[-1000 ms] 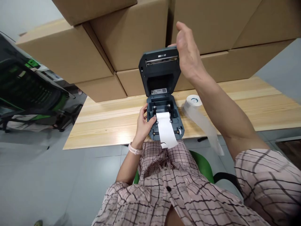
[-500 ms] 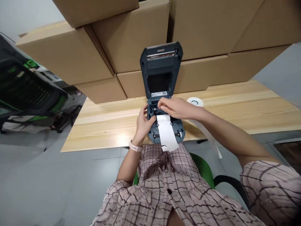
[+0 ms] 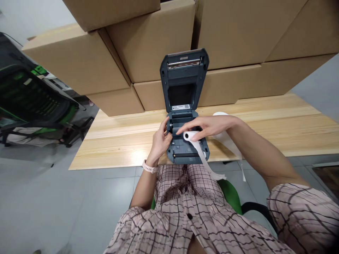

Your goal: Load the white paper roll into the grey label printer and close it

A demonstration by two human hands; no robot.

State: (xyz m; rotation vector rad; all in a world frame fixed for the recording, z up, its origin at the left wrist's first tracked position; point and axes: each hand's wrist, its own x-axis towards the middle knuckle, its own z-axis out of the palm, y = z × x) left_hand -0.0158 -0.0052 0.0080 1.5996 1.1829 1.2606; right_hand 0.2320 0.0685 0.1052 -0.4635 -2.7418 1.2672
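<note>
A dark grey label printer [image 3: 180,145] stands on the wooden table near its front edge, its lid [image 3: 182,79] tipped up and back. My left hand [image 3: 160,140] grips the printer's left side, fingers outside and thumb over the inner edge. Between the fingers of my right hand [image 3: 209,126] is a small white label roll [image 3: 195,135], held above the printer's bay. Its loose paper tail hangs past the front toward my lap. The palm side of my right hand is hidden.
A larger white paper roll [image 3: 220,113] lies behind my right wrist, its strip [image 3: 228,141] trailing over the table edge. Stacked cardboard boxes [image 3: 150,42] rise close behind the printer. An office chair [image 3: 29,102] stands to the left.
The small label roll has come up out of the printer's bay in my right hand and moved slightly right. Its paper tail swung to the right. My left hand stays on the printer.
</note>
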